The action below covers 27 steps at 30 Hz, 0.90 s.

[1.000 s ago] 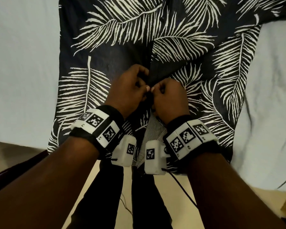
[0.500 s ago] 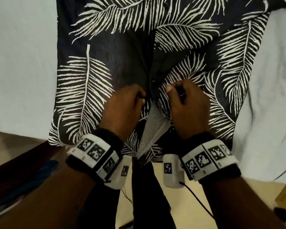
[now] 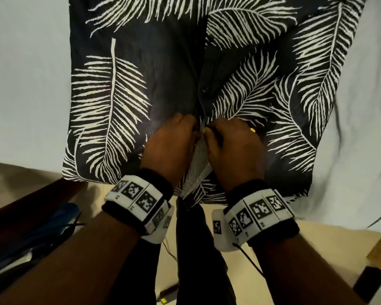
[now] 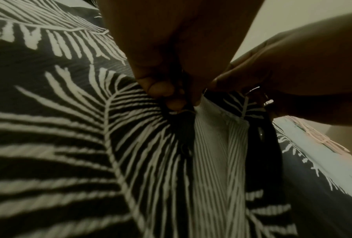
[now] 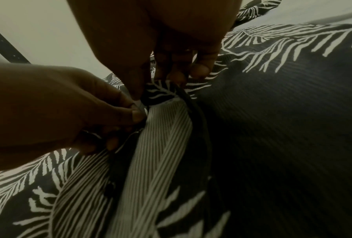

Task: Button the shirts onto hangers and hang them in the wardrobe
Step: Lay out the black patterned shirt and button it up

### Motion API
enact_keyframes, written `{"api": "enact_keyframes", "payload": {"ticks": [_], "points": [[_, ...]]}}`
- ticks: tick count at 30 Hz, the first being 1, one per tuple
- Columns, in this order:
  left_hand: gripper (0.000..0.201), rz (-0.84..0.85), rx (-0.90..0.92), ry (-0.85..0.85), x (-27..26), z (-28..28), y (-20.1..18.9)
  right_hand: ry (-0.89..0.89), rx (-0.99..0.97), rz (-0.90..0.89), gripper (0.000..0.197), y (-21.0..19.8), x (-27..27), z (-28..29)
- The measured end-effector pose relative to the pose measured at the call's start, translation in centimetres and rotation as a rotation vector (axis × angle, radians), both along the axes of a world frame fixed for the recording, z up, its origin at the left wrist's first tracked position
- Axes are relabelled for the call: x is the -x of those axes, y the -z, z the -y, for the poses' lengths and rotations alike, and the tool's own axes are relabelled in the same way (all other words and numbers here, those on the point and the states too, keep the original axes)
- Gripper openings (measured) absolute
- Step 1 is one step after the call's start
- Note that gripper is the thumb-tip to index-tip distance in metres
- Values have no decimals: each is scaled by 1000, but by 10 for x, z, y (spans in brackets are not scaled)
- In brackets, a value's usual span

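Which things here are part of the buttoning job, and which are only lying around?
Part of the job:
- leaf-print shirt
- fastened button
- left hand, pinching the placket
- right hand, pinching the other edge

Lying around:
- bed sheet
- blue object on the floor
- cable

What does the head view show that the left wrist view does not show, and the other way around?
Only the head view shows the whole lower shirt spread on the pale sheet, a fastened button above the hands, both wristbands and the floor. Only the left wrist view shows, from below, the left hand's fingertips pinching the front edge, and an open buttonhole lower down. Both show the left hand and right hand meeting at the shirt's opening, the striped inside and a ring.
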State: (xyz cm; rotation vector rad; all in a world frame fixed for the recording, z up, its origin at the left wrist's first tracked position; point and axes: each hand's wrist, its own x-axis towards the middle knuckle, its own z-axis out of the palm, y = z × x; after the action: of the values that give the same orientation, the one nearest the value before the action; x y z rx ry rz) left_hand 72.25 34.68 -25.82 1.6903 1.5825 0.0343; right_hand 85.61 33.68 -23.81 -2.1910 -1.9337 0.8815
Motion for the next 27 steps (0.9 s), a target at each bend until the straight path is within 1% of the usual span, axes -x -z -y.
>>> {"api": "enact_keyframes", "payload": {"ticks": [2,6,9,12,15,16,18,21,24,27], "points": [[6,-20,-5,5,-1,-4,1,11,0,-8,27,1,3,-1],[8,-59,-22,46,-2,-4,-3,54,67,13,20,0,4,-3],[7,-63,-19,24,-2,-5,-4,131,78,-44,15,0,8,-1],[4,51,53,-87,6,-7,-4,194,75,-90,14,6,11,1],[10,282,214,-288,15,-9,-4,195,64,-143,8,11,13,2],[11,334,269,-342,17,-9,-4,190,63,-156,7,12,14,2],[13,380,325,-383,21,-10,-2,190,59,-176,5,12,15,3],[16,428,348,-405,23,-11,2,181,56,-171,6,10,15,3],[17,469,344,-441,24,-10,2,148,80,-161,9,9,13,0],[14,457,315,-463,22,-9,3,109,61,-154,10,8,12,-1]]}}
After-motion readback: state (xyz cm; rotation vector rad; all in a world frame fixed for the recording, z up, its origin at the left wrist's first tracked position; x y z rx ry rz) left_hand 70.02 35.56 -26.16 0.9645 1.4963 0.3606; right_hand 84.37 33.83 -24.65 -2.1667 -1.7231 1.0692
